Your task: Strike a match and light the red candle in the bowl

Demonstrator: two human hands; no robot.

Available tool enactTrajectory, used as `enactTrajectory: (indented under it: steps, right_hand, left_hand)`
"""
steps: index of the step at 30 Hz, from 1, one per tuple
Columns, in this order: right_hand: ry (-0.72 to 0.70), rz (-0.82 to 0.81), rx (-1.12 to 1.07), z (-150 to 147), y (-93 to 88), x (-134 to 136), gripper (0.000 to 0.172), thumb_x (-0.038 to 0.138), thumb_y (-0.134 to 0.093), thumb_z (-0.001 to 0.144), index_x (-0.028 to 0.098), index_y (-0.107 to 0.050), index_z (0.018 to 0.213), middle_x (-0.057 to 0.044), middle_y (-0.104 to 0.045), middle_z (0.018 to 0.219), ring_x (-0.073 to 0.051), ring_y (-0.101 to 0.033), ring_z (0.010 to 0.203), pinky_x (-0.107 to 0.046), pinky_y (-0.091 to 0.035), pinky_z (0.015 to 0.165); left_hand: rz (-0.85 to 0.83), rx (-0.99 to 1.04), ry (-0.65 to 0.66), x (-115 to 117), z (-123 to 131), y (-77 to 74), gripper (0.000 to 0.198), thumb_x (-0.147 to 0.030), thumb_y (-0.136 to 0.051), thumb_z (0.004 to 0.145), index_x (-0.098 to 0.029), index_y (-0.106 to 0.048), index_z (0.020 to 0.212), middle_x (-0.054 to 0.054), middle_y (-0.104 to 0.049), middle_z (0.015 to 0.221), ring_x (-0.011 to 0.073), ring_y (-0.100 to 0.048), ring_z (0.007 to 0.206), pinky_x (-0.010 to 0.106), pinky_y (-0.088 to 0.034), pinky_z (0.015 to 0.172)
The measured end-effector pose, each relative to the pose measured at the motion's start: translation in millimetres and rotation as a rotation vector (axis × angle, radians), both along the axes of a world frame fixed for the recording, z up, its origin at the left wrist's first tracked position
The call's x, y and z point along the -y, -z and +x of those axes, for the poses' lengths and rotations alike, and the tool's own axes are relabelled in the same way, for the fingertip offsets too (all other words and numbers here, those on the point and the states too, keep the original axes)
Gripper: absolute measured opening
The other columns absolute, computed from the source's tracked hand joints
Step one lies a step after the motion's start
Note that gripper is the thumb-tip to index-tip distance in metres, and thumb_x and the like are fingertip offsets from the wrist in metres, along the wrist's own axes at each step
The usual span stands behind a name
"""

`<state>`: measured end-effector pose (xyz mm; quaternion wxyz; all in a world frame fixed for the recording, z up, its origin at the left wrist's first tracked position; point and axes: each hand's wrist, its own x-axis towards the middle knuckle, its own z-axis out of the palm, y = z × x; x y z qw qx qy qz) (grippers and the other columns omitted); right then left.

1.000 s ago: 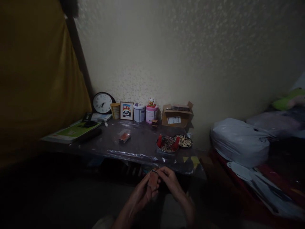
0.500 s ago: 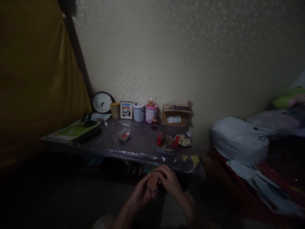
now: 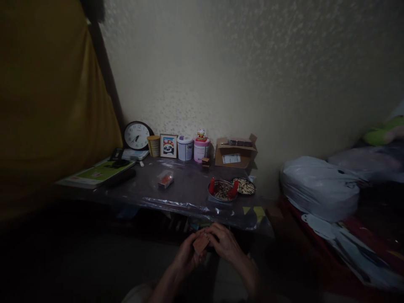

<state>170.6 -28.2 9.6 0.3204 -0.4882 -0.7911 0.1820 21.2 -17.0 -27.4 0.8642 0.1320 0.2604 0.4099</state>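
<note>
Both hands meet low in the dim foreground, in front of a dark table (image 3: 186, 191). My left hand (image 3: 184, 256) has its fingers curled round a small reddish-brown box (image 3: 201, 243), perhaps a matchbox. My right hand (image 3: 224, 242) is closed over the box's right end, fingertips pressed on it. On the table ahead stand a round metal dish (image 3: 222, 190) with two red pieces on its rim and a second dish of pale sticks (image 3: 243, 186).
A clock (image 3: 136, 135), a yellow cup, a framed panda picture (image 3: 168, 146), two tins and an open cardboard box (image 3: 235, 152) line the wall. Green books (image 3: 96, 172) lie at the left, a small orange packet (image 3: 164, 179) mid-table. White bags (image 3: 318, 187) pile up on the right.
Both hands with the small box have sunk a little lower, and my right hand has closed further over the box's end.
</note>
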Motion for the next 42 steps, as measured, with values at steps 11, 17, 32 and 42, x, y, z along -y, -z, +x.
enactTrajectory:
  steps: [11,17,32,42]
  right_hand:
    - [-0.001,-0.021,-0.015,0,-3.2,1,0.015,0.022,-0.049,0.086,0.024,-0.063,0.091,0.000,-0.061,0.088,-0.014,-0.059,0.084,-0.024,-0.043,0.075]
    - [-0.006,-0.048,0.023,3,0.3,-1,0.015,0.025,-0.049,0.087,0.021,-0.060,0.079,0.001,-0.059,0.082,-0.013,-0.057,0.078,-0.022,-0.042,0.070]
    - [-0.026,-0.059,-0.050,10,-3.4,0,0.013,0.016,-0.048,0.082,0.021,-0.056,0.073,0.002,-0.059,0.075,-0.013,-0.056,0.072,-0.023,-0.043,0.068]
    - [0.006,-0.024,-0.152,18,-8.4,-4,0.021,0.019,-0.044,0.086,0.022,-0.065,0.088,-0.002,-0.057,0.084,-0.014,-0.057,0.082,-0.026,-0.044,0.075]
  left_hand:
    - [-0.022,0.000,0.015,-2,-2,0.5,0.021,-0.023,-0.055,0.078,-0.010,-0.060,0.094,0.004,-0.069,0.065,0.0086,-0.059,0.045,0.014,-0.040,0.038]
    - [0.011,-0.024,0.023,0,-1,-4.4,0.022,-0.021,-0.050,0.080,-0.010,-0.061,0.096,0.003,-0.067,0.059,0.0081,-0.054,0.037,0.016,-0.038,0.035]
    - [0.034,-0.078,0.003,3,-3,-14.0,0.021,-0.018,-0.053,0.078,-0.011,-0.064,0.094,0.005,-0.070,0.069,0.0066,-0.057,0.044,0.012,-0.037,0.034]
    - [0.136,-0.073,-0.030,-1,-6,-8.7,0.030,-0.027,-0.052,0.081,-0.015,-0.058,0.107,0.008,-0.070,0.073,0.0084,-0.058,0.046,0.014,-0.039,0.038]
